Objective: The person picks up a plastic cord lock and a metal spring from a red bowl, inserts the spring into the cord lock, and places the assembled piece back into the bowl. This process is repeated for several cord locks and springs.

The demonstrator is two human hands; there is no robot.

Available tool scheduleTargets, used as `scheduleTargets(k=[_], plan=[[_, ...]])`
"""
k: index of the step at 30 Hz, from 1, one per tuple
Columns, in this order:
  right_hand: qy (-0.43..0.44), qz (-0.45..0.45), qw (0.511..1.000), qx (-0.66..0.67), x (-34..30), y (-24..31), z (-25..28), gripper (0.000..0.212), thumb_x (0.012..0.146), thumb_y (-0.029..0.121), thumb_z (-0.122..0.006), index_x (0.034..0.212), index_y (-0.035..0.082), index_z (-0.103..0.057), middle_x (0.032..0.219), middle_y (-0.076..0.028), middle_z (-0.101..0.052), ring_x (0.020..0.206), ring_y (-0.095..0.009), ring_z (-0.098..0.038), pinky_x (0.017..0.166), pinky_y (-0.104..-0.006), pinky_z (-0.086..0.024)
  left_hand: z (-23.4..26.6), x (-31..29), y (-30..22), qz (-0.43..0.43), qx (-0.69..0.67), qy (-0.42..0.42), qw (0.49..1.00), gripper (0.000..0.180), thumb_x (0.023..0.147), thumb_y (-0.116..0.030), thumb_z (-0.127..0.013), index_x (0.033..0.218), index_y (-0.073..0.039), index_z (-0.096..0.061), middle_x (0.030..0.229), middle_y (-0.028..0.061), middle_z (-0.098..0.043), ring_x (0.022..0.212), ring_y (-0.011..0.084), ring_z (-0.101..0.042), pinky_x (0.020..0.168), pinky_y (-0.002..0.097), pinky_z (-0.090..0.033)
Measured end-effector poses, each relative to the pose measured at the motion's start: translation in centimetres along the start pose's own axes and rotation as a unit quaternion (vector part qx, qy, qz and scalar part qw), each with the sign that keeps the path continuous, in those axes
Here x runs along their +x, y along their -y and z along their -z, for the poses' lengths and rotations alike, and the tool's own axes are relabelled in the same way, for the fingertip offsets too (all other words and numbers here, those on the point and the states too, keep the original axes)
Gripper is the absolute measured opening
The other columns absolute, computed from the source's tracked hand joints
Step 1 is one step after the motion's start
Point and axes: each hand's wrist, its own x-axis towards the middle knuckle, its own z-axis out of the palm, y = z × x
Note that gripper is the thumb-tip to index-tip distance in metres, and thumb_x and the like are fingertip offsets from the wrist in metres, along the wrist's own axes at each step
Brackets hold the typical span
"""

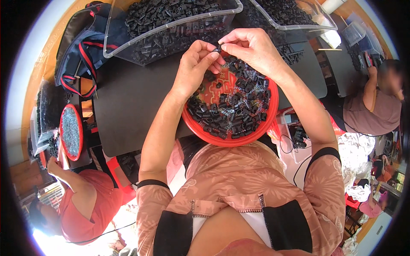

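Above the far part of a round red tray [274, 100], my two hands meet fingertip to fingertip. A small black plastic part [217, 49] is pinched between the thumb and fingers of my left hand [195, 64]. My right hand [252, 48] is closed in a pinch against the same part from the right, its fingertips touching it; a small pale bit shows at the tips. Loose in the tray lie many short black plastic pieces [243, 123] mixed with thin metal springs [256, 91]. The tray's red and gold printed bottom shows between them.
Two clear bins [171, 32] [294, 26] heaped with black parts stand on the dark table [132, 98] beyond my hands. A blue bag [79, 55] with striped straps is at far left. Co-workers sit left [89, 200] and right [371, 106]; a red tray of springs [71, 132] is left.
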Motion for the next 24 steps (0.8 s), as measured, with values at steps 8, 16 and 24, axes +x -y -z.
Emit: scheduleTargets(k=[8, 16, 24], plan=[[0.044, -0.021, 0.998, 0.031, 0.5, 0.0, -0.1, 0.017, 0.084, 0.01, -0.066, 0.095, -0.003, -0.069, 0.077, -0.01, -0.07, 0.073, -0.013, -0.068, 0.071, -0.0258, -0.053, 0.3, 0.1, 0.1, -0.025, -0.006, -0.008, 1.0, 0.006, 0.096, -0.005, -0.052, 0.1, -0.001, -0.052, 0.087, 0.0068, -0.064, 0.077, 0.011, -0.059, 0.071, 0.0243, -0.05], [0.149, -0.086, 0.985, -0.013, 1.2, 0.2, 1.0, 0.015, 0.086, 0.012, -0.066, 0.094, 0.0, -0.069, 0.074, -0.002, -0.064, 0.066, -0.006, -0.057, 0.059, -0.0224, -0.046, 0.6, -0.3, 0.2, -0.031, 0.008, 0.01, 0.999, 0.003, 0.095, -0.004, -0.052, 0.098, -0.003, -0.051, 0.085, 0.0053, -0.063, 0.074, 0.0089, -0.056, 0.067, 0.0223, -0.046], [0.12, -0.047, 0.992, 0.007, 0.5, 0.3, 0.3, 0.018, 0.081, 0.015, -0.064, 0.08, -0.002, -0.067, 0.062, -0.009, -0.064, 0.057, -0.011, -0.064, 0.054, -0.0268, -0.05, 0.1, -0.5, 0.2, -0.025, 0.041, 0.007, 0.999, 0.003, 0.095, -0.003, -0.052, 0.097, -0.004, -0.05, 0.081, 0.0028, -0.061, 0.07, 0.0057, -0.053, 0.062, 0.02, -0.044]])
